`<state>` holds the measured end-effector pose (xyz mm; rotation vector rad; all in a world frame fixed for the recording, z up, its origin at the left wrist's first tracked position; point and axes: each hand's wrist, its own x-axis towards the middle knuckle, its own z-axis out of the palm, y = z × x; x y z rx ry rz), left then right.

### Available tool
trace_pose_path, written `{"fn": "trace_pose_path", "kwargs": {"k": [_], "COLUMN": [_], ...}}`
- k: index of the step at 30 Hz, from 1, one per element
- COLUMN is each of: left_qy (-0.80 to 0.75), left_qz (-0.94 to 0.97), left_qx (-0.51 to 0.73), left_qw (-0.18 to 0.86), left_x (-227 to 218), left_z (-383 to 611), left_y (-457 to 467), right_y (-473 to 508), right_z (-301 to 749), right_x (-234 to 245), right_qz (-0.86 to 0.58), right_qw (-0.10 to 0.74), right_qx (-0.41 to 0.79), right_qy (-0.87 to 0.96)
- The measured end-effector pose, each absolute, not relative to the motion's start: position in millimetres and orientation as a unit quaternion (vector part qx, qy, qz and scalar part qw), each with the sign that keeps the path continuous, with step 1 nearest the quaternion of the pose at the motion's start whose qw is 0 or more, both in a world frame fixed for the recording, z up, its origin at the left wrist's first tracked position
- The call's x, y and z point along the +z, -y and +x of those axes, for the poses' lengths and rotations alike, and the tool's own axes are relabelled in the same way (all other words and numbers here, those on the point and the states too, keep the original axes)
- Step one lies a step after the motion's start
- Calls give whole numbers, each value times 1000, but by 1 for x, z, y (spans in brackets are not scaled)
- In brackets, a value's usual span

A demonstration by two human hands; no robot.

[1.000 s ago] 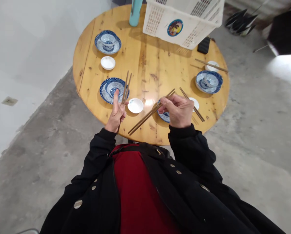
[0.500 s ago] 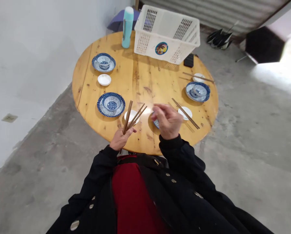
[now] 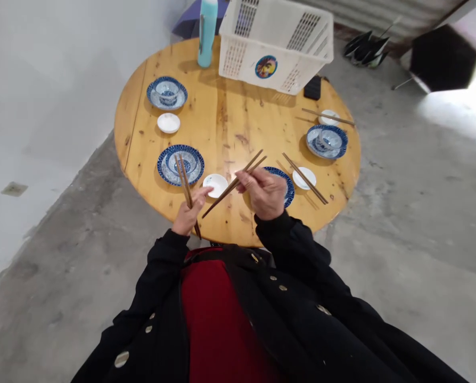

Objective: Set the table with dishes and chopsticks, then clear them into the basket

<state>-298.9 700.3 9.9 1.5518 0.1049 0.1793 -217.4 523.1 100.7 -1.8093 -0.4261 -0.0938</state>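
My left hand (image 3: 189,214) is closed around a pair of brown chopsticks (image 3: 185,183), which point up over a blue-patterned plate (image 3: 163,178) bearing a bowl (image 3: 181,162). My right hand (image 3: 265,192) pinches another pair of chopsticks (image 3: 230,187), held slanting above the table. Between the two hands lies a small white dish (image 3: 215,185). Partly hidden behind my right hand is another blue-rimmed plate (image 3: 289,190). To its right, a pair of chopsticks (image 3: 305,177) rests across a second white dish (image 3: 304,184).
The round wooden table (image 3: 238,122) carries a white plastic basket (image 3: 238,61), a turquoise bottle (image 3: 208,34) and a black phone-like object (image 3: 312,88) at the back. More plates with bowls stand at left (image 3: 154,100) and right. Dark umbrellas (image 3: 441,58) lie on the floor.
My right hand has drawn a pair of chopsticks out of the bunch in my left hand. My left hand has shifted left with the remaining chopsticks.
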Motion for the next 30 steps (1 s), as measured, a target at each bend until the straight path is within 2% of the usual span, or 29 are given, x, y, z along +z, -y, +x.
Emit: {"fn": "trace_pose_path", "kwargs": {"k": [3, 8, 14, 19, 21, 24, 27, 30], "left_qy": [-102, -160, -187, -168, -153, -128, -128, -170], "left_qz": [697, 670, 661, 684, 710, 736, 720, 684], "left_qx": [143, 129, 63, 4, -2, -7, -56, -117], "left_qw": [696, 714, 724, 710, 687, 664, 679, 699], "left_x": [-2, -20, -34, -37, -37, -37, -38, -38], "left_z": [-304, -320, -331, -328, -323, -317, -317, -325], "left_y": [-714, -724, -710, -702, -701, -700, -700, -700], "right_y": [-515, -516, -518, -513, -512, -514, -517, -518], "right_z": [-221, -235, -239, -234, -228, -214, -194, -174], "right_x": [98, 68, 51, 52, 53, 52, 47, 40], "right_qz": [-811, -848, -839, -848, -844, -807, -757, -720], "right_qw": [543, 477, 471, 470, 492, 572, 645, 681], "right_qx": [-93, -82, -69, -81, -74, -21, 58, 124], "right_qy": [196, 218, 262, 230, 201, 145, 93, 47]}}
